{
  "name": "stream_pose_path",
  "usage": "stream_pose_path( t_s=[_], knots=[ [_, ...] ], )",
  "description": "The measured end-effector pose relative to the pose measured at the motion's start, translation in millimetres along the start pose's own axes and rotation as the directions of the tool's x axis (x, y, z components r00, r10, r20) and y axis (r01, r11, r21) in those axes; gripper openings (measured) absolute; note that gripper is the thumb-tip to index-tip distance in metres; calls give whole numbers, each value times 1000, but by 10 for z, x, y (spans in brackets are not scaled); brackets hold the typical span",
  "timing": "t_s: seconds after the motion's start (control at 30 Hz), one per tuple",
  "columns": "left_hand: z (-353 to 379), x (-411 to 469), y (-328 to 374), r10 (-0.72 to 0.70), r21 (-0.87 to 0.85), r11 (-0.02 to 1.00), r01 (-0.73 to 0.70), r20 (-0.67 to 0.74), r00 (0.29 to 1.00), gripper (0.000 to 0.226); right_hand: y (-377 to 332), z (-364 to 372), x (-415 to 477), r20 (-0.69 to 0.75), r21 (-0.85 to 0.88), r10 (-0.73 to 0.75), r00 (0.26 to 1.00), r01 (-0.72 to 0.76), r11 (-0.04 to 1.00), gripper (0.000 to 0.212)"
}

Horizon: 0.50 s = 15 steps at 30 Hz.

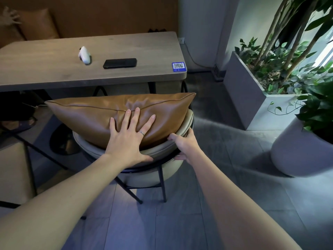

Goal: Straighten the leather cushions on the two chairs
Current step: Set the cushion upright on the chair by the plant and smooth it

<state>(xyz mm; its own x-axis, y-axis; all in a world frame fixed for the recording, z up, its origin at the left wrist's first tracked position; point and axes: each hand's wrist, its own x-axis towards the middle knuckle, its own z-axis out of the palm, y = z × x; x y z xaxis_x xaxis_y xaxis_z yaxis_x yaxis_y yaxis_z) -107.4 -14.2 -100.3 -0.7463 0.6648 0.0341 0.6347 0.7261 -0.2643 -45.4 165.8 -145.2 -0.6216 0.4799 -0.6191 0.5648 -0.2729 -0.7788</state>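
A brown leather cushion [93,116] stands on its long edge in a beige round-backed chair [158,152] pushed up to the table. My left hand [128,134] lies flat on the cushion's near face, fingers spread, a ring on one finger. My right hand [185,147] grips the chair's back rim at the right, thumb on top, fingers curled under. A second brown cushion [38,24] leans on the bench at the far left, where another person's hand [10,16] touches it.
A wooden table [54,69] carries a white controller [84,55], a black phone [119,63] and a QR sticker [178,66]. A grey planter [250,98] with plants and a round pot [299,156] stand to the right. Another chair's dark frame [27,152] is at left.
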Motion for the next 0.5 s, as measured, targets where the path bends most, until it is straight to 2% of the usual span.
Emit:
stream_pose_path(
  t_s=[0.2,0.33,0.43,0.5],
  knots=[
    [25,-17,7,-8,9,1000,8,-17,1000,136,19,1,-20,-13,0,-8,1000,8,1000,108],
    [21,-23,12,-5,19,1000,5,-17,1000,135,35,23,-19,-34,-13,-16,999,16,1000,95],
    [4,-35,21,-3,20,1000,3,-4,1000,134,65,37,-48,-62,-47,-26,998,23,999,87],
    [-40,-48,14,5,33,999,-5,18,1000,132,91,4,-110,-89,-128,-75,993,63,990,84]
  ],
)
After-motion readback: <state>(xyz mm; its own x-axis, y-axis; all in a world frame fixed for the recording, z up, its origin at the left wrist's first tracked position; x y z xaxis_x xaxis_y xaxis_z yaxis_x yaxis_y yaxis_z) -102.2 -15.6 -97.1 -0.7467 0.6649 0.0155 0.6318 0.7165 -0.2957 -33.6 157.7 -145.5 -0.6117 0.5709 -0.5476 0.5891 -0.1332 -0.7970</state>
